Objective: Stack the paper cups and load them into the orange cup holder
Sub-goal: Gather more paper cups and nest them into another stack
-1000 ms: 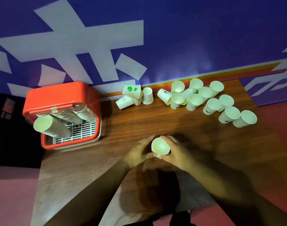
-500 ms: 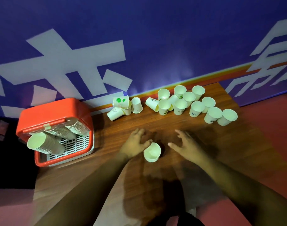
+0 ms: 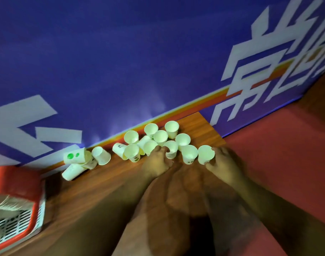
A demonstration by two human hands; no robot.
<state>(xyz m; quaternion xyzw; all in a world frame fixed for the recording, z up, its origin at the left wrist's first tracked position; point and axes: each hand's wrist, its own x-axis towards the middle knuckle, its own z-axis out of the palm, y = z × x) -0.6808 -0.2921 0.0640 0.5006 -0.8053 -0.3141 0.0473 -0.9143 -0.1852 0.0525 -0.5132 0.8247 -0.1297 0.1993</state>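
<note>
head view, blurred. grips end cup (image 3: 206,154) with right hand (image 3: 224,163), thumb low on the near side, fingers curled over the far wall. has left hand (image 3: 156,161) at middle cup (image 3: 171,147), fingertips at its rim; cannot tell whether clamped or only touching. shows loose cups (image 3: 150,128) bunched upright at the back of the surface (image 3: 102,191) near the wall (image 3: 121,61), plus tipped cups (image 3: 73,170) further left by a green-dotted cup (image 3: 74,156). shows orange cup holder (image 3: 16,179) at far left, partly cut off, with stacked cups (image 3: 10,204) lying in it. judged partly done: some stacks loaded, a dozen or more singles left to nest and load. leaves bare wood between cluster and holder for carrying across. puts end cup close to the surface's right edge over red floor (image 3: 287,145), so watch for knock-offs there. gives little room behind, against the wall.
</note>
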